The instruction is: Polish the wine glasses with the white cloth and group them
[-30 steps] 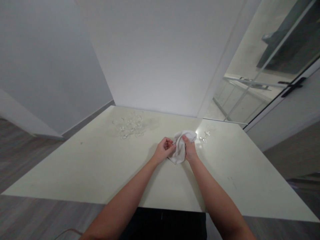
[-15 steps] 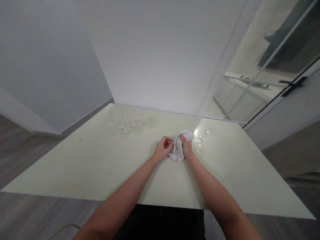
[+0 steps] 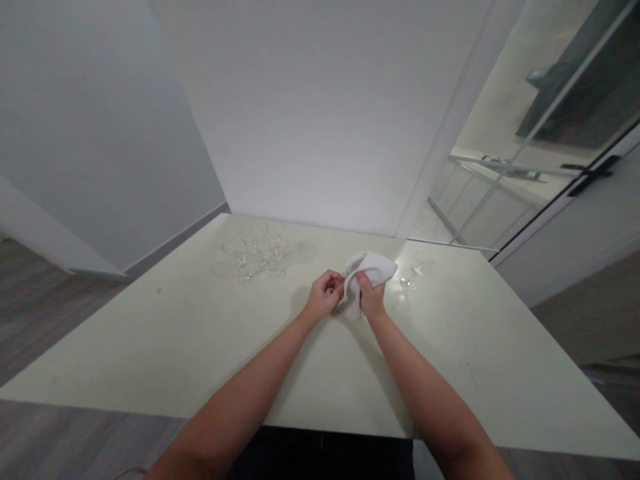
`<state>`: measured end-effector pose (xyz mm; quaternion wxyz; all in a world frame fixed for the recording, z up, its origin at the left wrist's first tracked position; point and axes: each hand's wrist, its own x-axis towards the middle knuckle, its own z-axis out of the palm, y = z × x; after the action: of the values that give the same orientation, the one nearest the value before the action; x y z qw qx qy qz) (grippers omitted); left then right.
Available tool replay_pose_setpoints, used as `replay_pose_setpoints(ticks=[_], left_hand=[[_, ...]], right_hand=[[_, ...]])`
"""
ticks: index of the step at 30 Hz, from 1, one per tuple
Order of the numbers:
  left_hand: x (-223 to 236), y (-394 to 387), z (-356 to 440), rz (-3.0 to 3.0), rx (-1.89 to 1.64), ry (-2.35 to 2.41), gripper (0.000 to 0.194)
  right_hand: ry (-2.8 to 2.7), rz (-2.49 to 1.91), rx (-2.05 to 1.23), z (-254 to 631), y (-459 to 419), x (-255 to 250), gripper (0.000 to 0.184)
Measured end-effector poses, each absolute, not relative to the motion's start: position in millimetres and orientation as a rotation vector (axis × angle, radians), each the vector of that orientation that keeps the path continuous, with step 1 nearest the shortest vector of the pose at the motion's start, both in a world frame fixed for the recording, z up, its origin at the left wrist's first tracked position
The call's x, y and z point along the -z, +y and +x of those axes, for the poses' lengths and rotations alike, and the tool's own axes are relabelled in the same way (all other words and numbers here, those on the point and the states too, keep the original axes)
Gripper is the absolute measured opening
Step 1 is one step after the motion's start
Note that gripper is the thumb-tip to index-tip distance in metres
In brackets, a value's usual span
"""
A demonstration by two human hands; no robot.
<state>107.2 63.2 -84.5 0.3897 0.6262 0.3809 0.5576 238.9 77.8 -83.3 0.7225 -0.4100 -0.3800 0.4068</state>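
A white cloth [image 3: 377, 267] is bunched above the middle of the table. My right hand [image 3: 371, 297] is closed on it, thumb on top, and one fold hangs down between my hands. On the left, the curled fingers of my left hand [image 3: 325, 293] pinch a small clear glass, mostly hidden by the fingers and the cloth. The left fingertips touch the cloth's edge. Several clear stemmed glasses [image 3: 257, 253] form a group at the back left. Another clear glass [image 3: 411, 277] is right of the cloth, its outline faint against the glare.
The pale glossy table [image 3: 225, 353] meets a white wall panel [image 3: 320, 133] at the back. A glass-paned partition [image 3: 480, 193] and a door with a black handle [image 3: 595, 175] are at the right. Grey wood-look floor [image 3: 60, 440] surrounds the table.
The cloth has shifted slightly up and to the right with my right hand, and its folds have turned. My left hand stays nearly in place, its fingers curled. The view has tilted slightly.
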Motion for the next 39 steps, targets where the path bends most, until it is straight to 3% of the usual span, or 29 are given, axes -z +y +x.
replay_pose_setpoints(ticks=[10, 15, 22, 28, 34, 39], left_hand=[[90, 53, 102, 1.854, -1.567, 1.134, 0.025], [84, 50, 93, 1.849, -1.659, 1.025, 0.034], [70, 48, 96, 1.492, -1.109, 0.640, 0.044], [66, 46, 97, 1.645, -1.593, 1.088, 0.033], [78, 51, 102, 1.275, -1.290, 0.780, 0.041], [76, 49, 104, 1.347, -1.381, 0.823, 0.039]], right_hand=[[-0.992, -0.931, -0.817, 215, 58, 47, 0.033], [-1.231, -0.929, -0.905, 226, 54, 38, 0.043], [-1.605, -0.760, -1.386, 279, 65, 9, 0.043], [-1.241, -0.879, -1.037, 244, 67, 26, 0.040], [-1.103, -0.748, -1.364, 228, 67, 40, 0.049], [-1.053, -0.791, -1.136, 230, 67, 37, 0.042]])
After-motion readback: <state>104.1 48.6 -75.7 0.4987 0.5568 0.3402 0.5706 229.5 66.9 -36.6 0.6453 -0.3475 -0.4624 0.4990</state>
